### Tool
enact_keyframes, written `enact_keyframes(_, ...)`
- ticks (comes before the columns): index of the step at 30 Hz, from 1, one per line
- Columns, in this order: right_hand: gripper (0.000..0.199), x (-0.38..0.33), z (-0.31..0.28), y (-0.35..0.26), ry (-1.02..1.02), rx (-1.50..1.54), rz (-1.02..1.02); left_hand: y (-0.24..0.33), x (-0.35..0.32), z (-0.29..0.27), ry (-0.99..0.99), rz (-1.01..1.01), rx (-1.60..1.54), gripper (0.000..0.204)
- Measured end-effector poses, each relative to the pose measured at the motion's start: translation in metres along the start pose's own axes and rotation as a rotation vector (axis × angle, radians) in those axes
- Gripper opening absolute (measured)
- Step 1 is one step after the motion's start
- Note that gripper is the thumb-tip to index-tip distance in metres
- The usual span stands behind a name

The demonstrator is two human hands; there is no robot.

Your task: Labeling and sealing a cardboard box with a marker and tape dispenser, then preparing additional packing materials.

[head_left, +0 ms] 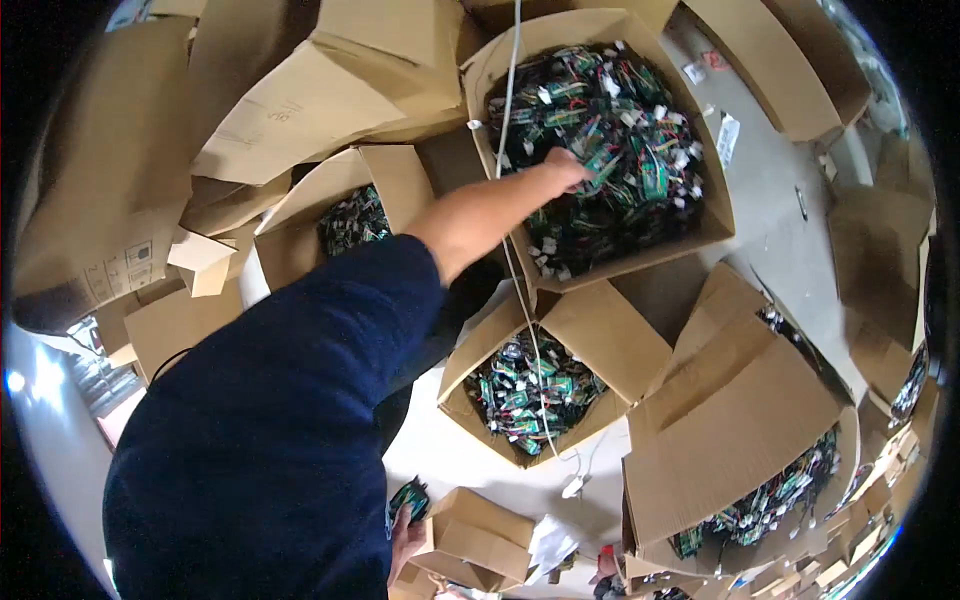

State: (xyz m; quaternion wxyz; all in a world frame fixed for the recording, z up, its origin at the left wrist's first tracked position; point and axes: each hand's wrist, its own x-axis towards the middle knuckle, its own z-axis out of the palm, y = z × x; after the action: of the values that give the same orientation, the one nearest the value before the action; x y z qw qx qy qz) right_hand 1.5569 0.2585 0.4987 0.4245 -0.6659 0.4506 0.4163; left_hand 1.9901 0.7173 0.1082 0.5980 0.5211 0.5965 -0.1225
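Observation:
My left hand (pixel 568 172) reaches across into a large cardboard box (pixel 634 262) at the top, its arm in a short navy sleeve. The box is heaped with green circuit boards that have wires and white plugs. The fingers are closed at a green circuit board (pixel 602 168) on top of the heap; their undersides are hidden. Low in the picture, beside my navy shirt, my right hand (pixel 405 538) holds a small bunch of green circuit boards (pixel 410 496). Its forearm is hidden behind the shirt.
A smaller open box (pixel 600 340) of boards stands below the large one. Another box (pixel 340 165) of boards is at left. A flapped box (pixel 730 420) stands at right, an opened carton (pixel 480 535) at the bottom. A white cable (pixel 512 85) hangs across the view.

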Motion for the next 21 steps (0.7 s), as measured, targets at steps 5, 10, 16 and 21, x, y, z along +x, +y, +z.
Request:
enact_keyframes(5,0.021,0.009,0.011,-0.042,0.039,0.207,-0.180,-0.008,-0.119,-0.029,-0.462,-0.068,-0.651,0.020)
enact_keyframes(10,0.031,0.018,0.036,-0.171,0.102,0.299,-0.486,-0.003,-0.365,-0.039,-0.738,0.195,-0.545,0.034)
enact_keyframes(16,0.031,-0.055,-0.008,-0.229,0.224,0.720,-0.881,-0.032,-0.577,-0.039,-0.994,0.241,-0.178,0.035)
enact_keyframes(21,0.027,-0.159,-0.082,-0.158,0.312,0.598,-1.118,-0.092,-0.710,-0.053,-1.210,0.333,0.075,0.035)
